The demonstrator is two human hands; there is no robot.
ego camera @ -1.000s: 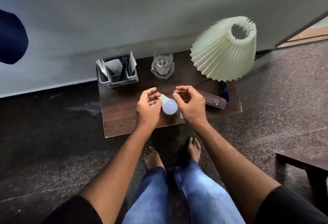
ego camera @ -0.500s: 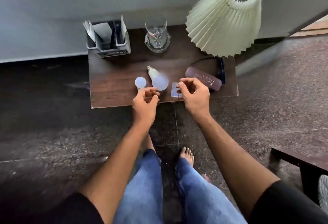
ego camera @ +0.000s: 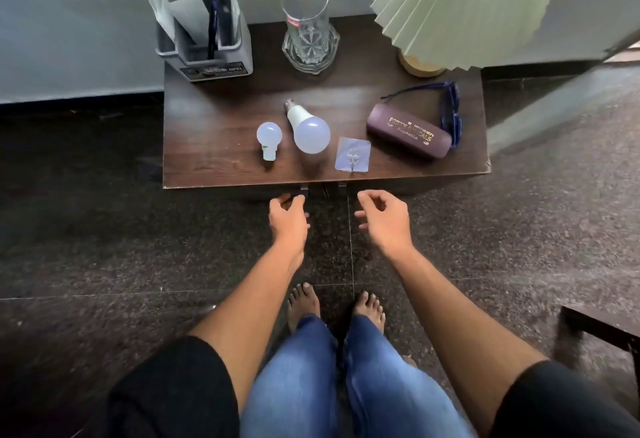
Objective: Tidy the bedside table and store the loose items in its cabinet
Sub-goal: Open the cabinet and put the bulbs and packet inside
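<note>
The dark wooden bedside table stands against the wall. On it, toward the front edge, the purple oblong spectacle case lies with its long axis running left to right, slightly slanted. Left of the case, the large white bulb points its metal cap toward the wall, while the small white bulb points its base toward the front edge. A clear square adhesive hook lies flat between large bulb and case. Below the table's front edge, the left hand and right hand hover, fingers loosely curled, holding nothing.
</note>
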